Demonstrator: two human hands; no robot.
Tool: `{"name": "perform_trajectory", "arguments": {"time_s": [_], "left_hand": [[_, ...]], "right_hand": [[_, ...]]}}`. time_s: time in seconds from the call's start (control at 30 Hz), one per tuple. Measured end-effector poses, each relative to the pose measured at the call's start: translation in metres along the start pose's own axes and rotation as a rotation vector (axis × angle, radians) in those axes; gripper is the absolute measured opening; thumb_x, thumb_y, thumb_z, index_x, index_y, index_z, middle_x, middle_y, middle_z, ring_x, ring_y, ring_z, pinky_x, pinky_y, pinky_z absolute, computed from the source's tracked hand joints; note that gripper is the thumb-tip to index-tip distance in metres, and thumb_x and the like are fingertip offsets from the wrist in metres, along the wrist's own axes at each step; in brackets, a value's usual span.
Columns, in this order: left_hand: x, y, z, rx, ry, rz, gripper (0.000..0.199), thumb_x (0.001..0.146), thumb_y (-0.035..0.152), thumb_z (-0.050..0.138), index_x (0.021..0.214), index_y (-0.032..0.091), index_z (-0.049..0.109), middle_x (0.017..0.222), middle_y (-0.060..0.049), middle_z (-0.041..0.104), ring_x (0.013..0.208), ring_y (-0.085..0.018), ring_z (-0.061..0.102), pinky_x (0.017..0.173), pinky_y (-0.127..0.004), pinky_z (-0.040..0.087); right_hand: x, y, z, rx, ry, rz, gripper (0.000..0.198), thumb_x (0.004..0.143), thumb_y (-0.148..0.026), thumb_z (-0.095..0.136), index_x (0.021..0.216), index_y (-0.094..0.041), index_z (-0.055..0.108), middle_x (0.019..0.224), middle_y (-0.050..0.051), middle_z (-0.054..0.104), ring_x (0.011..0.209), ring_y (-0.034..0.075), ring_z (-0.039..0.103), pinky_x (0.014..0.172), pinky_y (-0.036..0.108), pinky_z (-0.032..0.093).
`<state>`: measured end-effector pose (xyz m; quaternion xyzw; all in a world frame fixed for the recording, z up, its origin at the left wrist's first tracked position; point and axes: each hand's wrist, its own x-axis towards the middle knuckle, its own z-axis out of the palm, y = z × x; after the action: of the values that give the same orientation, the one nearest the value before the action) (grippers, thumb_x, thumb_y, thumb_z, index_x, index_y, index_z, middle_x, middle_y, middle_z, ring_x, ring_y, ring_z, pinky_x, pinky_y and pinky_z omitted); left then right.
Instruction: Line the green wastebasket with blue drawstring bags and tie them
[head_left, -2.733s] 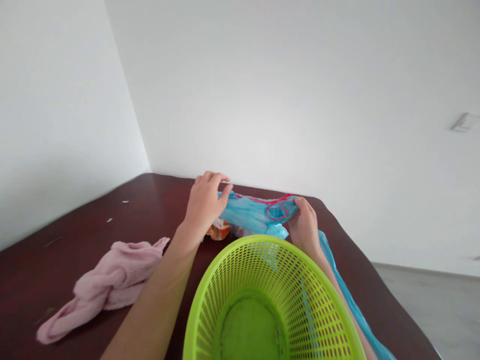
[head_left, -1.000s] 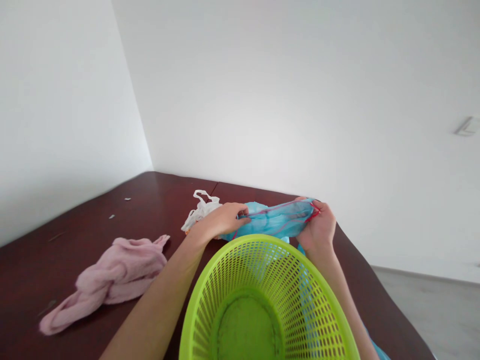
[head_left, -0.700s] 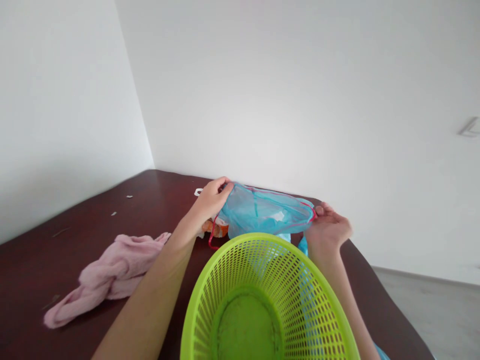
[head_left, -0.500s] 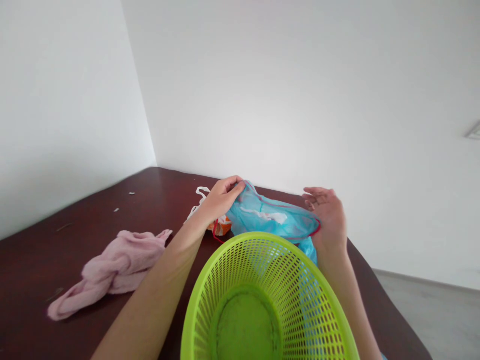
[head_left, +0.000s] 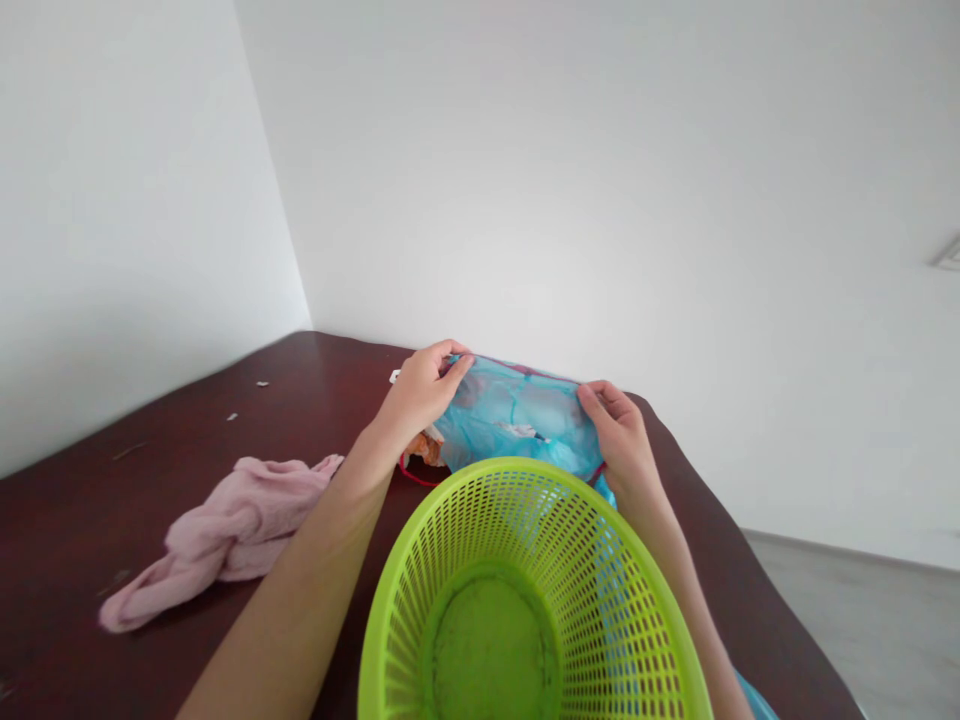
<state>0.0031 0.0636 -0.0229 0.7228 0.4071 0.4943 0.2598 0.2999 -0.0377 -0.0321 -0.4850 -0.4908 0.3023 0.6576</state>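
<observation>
A thin blue plastic bag [head_left: 517, 405] with a red drawstring rim is stretched between my two hands, behind the basket. My left hand [head_left: 427, 388] pinches its left top edge between thumb and fingers. The right top edge is gripped by my right hand [head_left: 616, 425] in the same way. Some white scraps show through or inside the bag. In front of it, between my forearms, stands a green plastic basket [head_left: 491, 640] with slotted sides, tilted toward me and with nothing inside. It hides the lower part of the bag.
On the dark red table [head_left: 150, 500], a pink cloth [head_left: 225, 530] lies crumpled to the left. An orange and white wrapper [head_left: 425, 447] sits beside my left wrist. Small white scraps [head_left: 262, 384] lie farther back. White walls [head_left: 525, 200] rise behind the table.
My right hand has gone from open to closed on the bag's right edge, moving inward. The bag's mouth is now pulled straight between both hands. My left hand has shifted slightly left.
</observation>
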Motion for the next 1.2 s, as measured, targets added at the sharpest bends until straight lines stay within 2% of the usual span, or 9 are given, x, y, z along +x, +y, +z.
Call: {"name": "perform_trajectory", "arguments": {"time_s": [0.07,0.13,0.3,0.37,0.43,0.63,0.77,0.87,1.2], "left_hand": [[-0.001,-0.001,-0.007,0.214,0.050,0.057,0.028,0.113,0.050,0.068,0.119,0.027,0.085,0.097,-0.006,0.087,0.084,-0.028,0.079,0.080,-0.038,0.059],[-0.001,0.000,-0.011,0.273,0.036,0.084,0.027,0.115,0.044,0.065,0.126,0.029,0.085,0.108,-0.007,0.090,0.096,-0.030,0.081,0.089,-0.040,0.059],[-0.001,0.002,-0.020,0.136,-0.268,0.165,0.032,0.113,0.030,0.059,0.135,0.029,0.081,0.140,-0.007,0.089,0.130,-0.030,0.081,0.118,-0.045,0.059],[-0.002,-0.001,-0.024,0.153,-0.315,0.153,0.034,0.113,0.029,0.056,0.134,0.030,0.082,0.140,-0.006,0.088,0.130,-0.030,0.082,0.117,-0.045,0.060],[-0.002,-0.004,-0.028,0.186,-0.271,0.123,0.035,0.113,0.028,0.054,0.132,0.031,0.083,0.136,-0.006,0.089,0.126,-0.030,0.083,0.112,-0.043,0.062],[-0.002,-0.001,-0.027,0.046,-0.116,-0.012,0.032,0.104,0.020,0.055,0.124,0.025,0.078,0.123,-0.008,0.087,0.092,-0.023,0.082,0.071,-0.031,0.064],[-0.007,0.009,-0.022,-0.008,-0.212,0.018,0.033,0.096,0.021,0.065,0.127,0.024,0.074,0.128,-0.010,0.085,0.099,-0.024,0.080,0.081,-0.036,0.065],[-0.010,0.007,-0.017,-0.011,-0.331,0.039,0.048,0.093,0.028,0.081,0.139,0.026,0.069,0.133,-0.010,0.082,0.111,-0.028,0.080,0.095,-0.043,0.065],[-0.006,-0.015,-0.010,0.259,-0.167,0.151,0.063,0.085,0.000,0.065,0.142,0.027,0.068,0.138,-0.010,0.071,0.131,-0.031,0.072,0.119,-0.050,0.059]], "right_hand": [[0.000,-0.002,-0.001,0.018,0.130,-0.080,0.053,0.083,-0.072,0.100,0.091,-0.024,0.078,0.081,-0.002,0.064,0.073,0.016,0.048,0.062,0.028,0.035],[-0.001,-0.004,-0.001,0.035,0.202,-0.120,0.049,0.087,-0.068,0.099,0.094,-0.024,0.078,0.082,-0.003,0.062,0.074,0.015,0.047,0.062,0.027,0.035],[0.001,-0.003,-0.007,0.218,0.349,-0.098,0.053,0.083,-0.068,0.102,0.093,-0.025,0.072,0.077,-0.007,0.057,0.068,0.013,0.045,0.062,0.026,0.040],[0.004,-0.001,-0.011,0.292,0.412,-0.081,0.055,0.079,-0.066,0.104,0.094,-0.026,0.070,0.079,-0.008,0.060,0.069,0.013,0.049,0.062,0.025,0.044],[0.007,0.001,-0.014,0.335,0.468,-0.069,0.055,0.077,-0.063,0.106,0.096,-0.026,0.070,0.080,-0.008,0.062,0.069,0.013,0.052,0.063,0.025,0.046],[0.009,0.005,-0.013,0.358,0.513,-0.082,0.052,0.082,-0.062,0.102,0.097,-0.026,0.068,0.080,-0.008,0.062,0.070,0.013,0.055,0.064,0.025,0.048],[0.006,0.001,-0.008,0.382,0.489,-0.055,0.053,0.080,-0.061,0.103,0.096,-0.026,0.067,0.079,-0.008,0.062,0.068,0.012,0.055,0.062,0.025,0.048],[0.004,-0.003,-0.005,0.400,0.484,-0.051,0.052,0.081,-0.059,0.103,0.094,-0.026,0.066,0.079,-0.008,0.062,0.067,0.013,0.056,0.062,0.025,0.050],[0.003,-0.003,-0.010,0.386,0.511,-0.099,0.044,0.088,-0.054,0.100,0.097,-0.026,0.066,0.083,-0.007,0.065,0.067,0.013,0.059,0.065,0.026,0.051]]}}
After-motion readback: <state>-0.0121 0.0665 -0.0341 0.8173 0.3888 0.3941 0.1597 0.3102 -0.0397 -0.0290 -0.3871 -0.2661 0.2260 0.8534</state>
